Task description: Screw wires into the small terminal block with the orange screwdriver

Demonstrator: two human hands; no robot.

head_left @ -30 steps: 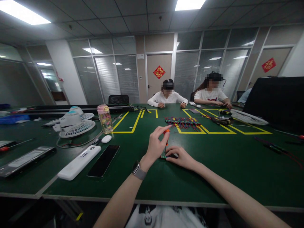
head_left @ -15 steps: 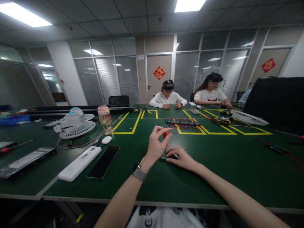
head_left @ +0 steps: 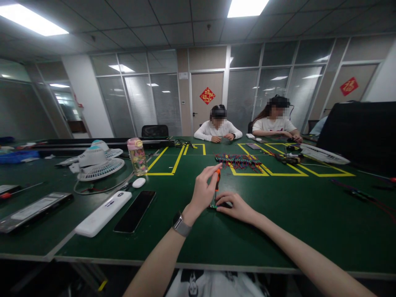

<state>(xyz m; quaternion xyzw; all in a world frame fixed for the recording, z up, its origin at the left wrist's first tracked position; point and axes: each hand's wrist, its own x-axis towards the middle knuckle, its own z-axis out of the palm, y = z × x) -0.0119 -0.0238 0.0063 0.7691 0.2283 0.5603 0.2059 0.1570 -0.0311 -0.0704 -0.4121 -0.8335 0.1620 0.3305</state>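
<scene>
On the green tabletop (head_left: 293,202), near centre, an orange-handled screwdriver (head_left: 218,177) is clamped upright in the left hand (head_left: 204,185); likely light and stiff, best gripped by the handle. Its shaft is aimed at a small circuit board (head_left: 213,206), probably fragile, edges only, touched by the right hand (head_left: 236,206), pinch unclear. Far side is crowded by a wire bundle (head_left: 238,162); a phone (head_left: 135,211) is parked left.

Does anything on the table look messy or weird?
Yes, a little: beyond the left hand, the red and blue wires lie tangled across the yellow tape, which looks messy. I see nothing spilled.
</scene>
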